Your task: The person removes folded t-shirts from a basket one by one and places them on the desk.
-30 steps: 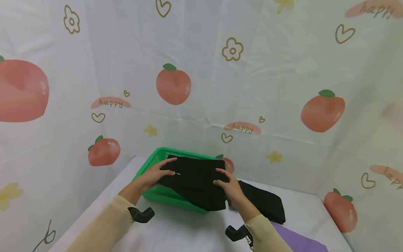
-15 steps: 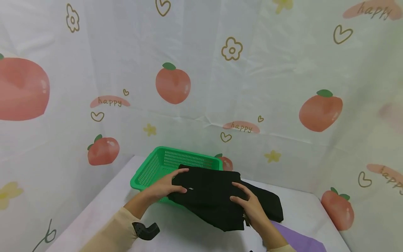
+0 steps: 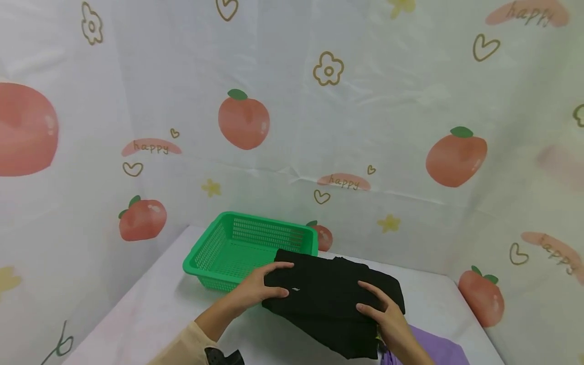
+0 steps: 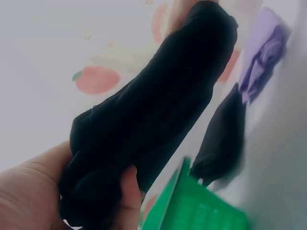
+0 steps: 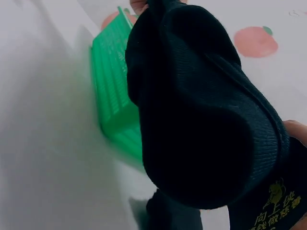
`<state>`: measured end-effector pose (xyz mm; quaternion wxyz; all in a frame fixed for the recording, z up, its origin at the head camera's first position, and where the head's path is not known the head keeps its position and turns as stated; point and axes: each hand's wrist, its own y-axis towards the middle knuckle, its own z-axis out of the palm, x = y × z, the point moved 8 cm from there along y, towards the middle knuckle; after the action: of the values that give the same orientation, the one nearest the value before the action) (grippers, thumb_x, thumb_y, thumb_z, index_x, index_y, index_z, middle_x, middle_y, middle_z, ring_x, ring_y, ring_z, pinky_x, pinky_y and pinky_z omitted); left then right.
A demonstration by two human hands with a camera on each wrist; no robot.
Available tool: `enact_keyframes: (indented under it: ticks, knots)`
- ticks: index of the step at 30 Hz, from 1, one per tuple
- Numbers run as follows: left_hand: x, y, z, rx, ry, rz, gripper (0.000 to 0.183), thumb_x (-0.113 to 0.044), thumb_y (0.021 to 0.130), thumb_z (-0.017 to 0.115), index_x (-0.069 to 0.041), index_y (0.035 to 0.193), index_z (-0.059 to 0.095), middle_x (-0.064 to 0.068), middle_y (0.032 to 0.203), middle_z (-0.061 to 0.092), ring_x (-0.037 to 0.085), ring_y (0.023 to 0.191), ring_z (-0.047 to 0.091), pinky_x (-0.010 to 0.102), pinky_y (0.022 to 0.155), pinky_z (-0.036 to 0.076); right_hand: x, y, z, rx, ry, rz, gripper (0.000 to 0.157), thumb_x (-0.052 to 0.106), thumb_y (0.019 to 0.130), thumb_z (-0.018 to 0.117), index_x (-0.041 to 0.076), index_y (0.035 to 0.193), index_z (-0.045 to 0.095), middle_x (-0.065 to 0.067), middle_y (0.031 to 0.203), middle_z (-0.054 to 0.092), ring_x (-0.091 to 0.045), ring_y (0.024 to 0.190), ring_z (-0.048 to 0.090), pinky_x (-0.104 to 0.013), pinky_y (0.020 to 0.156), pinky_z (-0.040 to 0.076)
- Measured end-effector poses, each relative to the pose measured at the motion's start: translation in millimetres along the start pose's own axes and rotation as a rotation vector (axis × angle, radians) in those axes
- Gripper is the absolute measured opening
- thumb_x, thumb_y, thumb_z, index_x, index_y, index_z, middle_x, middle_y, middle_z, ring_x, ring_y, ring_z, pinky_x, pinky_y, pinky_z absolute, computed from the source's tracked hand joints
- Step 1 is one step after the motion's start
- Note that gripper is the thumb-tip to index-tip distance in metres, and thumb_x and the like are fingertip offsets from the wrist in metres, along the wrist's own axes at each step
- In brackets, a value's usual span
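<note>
A folded black garment [image 3: 324,299] hangs raised above the table, held between both hands. On its left end my left hand [image 3: 255,289] grips with curled fingers and thumb; the left wrist view shows the thumb pressed over the thick rolled side. My right hand [image 3: 390,322] holds the other end, thumb and fingers spread over the top, the rest hidden behind cloth. Yellow printed lettering [image 5: 276,211] shows on the garment's fabric in the right wrist view. Behind its right part lies another folded black cloth [image 3: 390,284], partly covered in the head view.
A green perforated basket [image 3: 205,271] stands on the white table [image 3: 146,304] at the back left, its visible interior bare. At the right front lies a purple cloth [image 3: 440,347], partly behind my right forearm. A fruit-printed curtain [image 3: 283,101] bounds the table's back and sides.
Both hands have carried the black garment from over the basket rightward and toward me. The basket's inside has come into view, and the garment now overlaps the other black cloth in sight.
</note>
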<state>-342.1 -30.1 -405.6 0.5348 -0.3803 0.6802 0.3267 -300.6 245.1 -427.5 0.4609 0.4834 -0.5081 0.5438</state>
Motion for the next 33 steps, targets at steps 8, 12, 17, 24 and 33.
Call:
enact_keyframes:
  ticks: [8, 12, 17, 24, 33]
  knots:
    - [4.4, 0.5, 36.4, 0.067, -0.107, 0.007, 0.054, -0.025, 0.078, 0.071, -0.029, 0.128, 0.05, 0.002, 0.114, 0.058, 0.018, 0.1, 0.056, 0.032, 0.081, 0.045, -12.1, -23.4, -27.7, 0.022, -0.009, 0.031, 0.061, 0.01, 0.085, 0.061, 0.007, 0.139, 0.032, -0.018, 0.142, 0.019, -0.034, 0.116, 0.04, -0.044, 0.083, 0.045]
    - [8.8, 1.6, 48.8, 0.074, -0.102, 0.009, 0.055, -0.025, 0.078, 0.072, -0.03, 0.128, 0.05, 0.001, 0.113, 0.057, 0.017, 0.099, 0.056, 0.033, 0.081, 0.045, -19.0, -30.2, -36.6, 0.056, -0.05, 0.046, 0.064, 0.013, 0.087, 0.059, 0.006, 0.141, 0.026, -0.023, 0.143, 0.015, -0.034, 0.117, 0.039, -0.044, 0.084, 0.044]
    - [16.7, 2.6, 61.6, 0.069, -0.08, 0.014, 0.055, -0.025, 0.077, 0.073, -0.031, 0.127, 0.05, 0.001, 0.111, 0.058, 0.016, 0.096, 0.057, 0.033, 0.079, 0.046, -31.5, -36.6, -48.4, 0.108, -0.142, 0.058, 0.064, 0.017, 0.089, 0.057, 0.005, 0.142, 0.023, -0.03, 0.139, 0.017, -0.032, 0.113, 0.044, -0.044, 0.08, 0.047]
    - [27.3, 1.5, 74.0, 0.022, -0.004, 0.001, 0.053, -0.03, 0.071, 0.076, -0.037, 0.12, 0.055, -0.001, 0.115, 0.053, 0.015, 0.096, 0.054, 0.033, 0.077, 0.046, -43.8, -42.9, -62.1, 0.131, -0.25, 0.026, 0.061, 0.019, 0.089, 0.057, 0.003, 0.14, 0.027, -0.032, 0.133, 0.028, -0.022, 0.103, 0.052, -0.038, 0.075, 0.049]
    - [36.2, 1.0, 86.7, -0.002, 0.025, 0.045, 0.05, -0.032, 0.071, 0.076, -0.037, 0.117, 0.058, -0.003, 0.118, 0.052, 0.016, 0.1, 0.053, 0.032, 0.077, 0.045, -65.9, -42.2, -75.5, 0.081, -0.308, 0.034, 0.054, 0.022, 0.086, 0.061, 0.015, 0.135, 0.041, -0.026, 0.126, 0.043, -0.016, 0.096, 0.057, -0.029, 0.076, 0.047]
